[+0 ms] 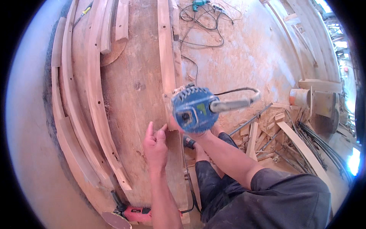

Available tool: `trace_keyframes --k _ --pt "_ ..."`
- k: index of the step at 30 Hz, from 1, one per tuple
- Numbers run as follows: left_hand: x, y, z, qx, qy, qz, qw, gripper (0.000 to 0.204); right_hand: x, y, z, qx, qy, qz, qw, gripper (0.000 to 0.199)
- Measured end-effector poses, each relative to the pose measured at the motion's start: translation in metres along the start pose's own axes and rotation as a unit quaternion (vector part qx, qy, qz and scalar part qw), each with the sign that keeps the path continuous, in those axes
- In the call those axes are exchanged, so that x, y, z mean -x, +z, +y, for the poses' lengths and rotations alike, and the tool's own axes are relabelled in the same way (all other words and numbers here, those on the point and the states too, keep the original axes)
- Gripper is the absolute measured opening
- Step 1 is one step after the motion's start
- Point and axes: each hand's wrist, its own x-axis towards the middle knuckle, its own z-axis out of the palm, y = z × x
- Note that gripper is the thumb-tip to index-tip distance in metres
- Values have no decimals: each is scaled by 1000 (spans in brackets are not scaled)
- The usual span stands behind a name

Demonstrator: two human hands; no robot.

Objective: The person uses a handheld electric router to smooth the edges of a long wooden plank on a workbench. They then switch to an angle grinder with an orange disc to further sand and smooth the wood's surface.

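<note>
Blue power tool (194, 110) hides the right hand (197, 134), grip unclear; left hand (155, 144), half-open nearby, could be hurt if it slips.

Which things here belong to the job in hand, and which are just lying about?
Job: blue tool, in the right hand; probably the wood strip near it.
Seemingly lying about: red tool, yellow-handled tool, green tool, bucket, wood scraps.

Power tool (196, 114) blue and yellow-green; wood strip (166, 49) tan, dark-dotted; grinder (139, 214) red and black; shirt (282, 198) dark grey.
</note>
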Motion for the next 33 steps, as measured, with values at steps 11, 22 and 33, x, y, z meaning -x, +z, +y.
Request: trace_keyframes --k 11,22,33 --pt "-28 54 35 -497 152 79 851 43 -126 23 -56 351 -341 108 865 25" --pt "-33 62 40 -509 146 75 845 51 -246 37 -108 211 -272 100 933 33" --pt "-35 64 48 -488 105 67 864 47 -405 50 -135 200 -335 160 907 38"
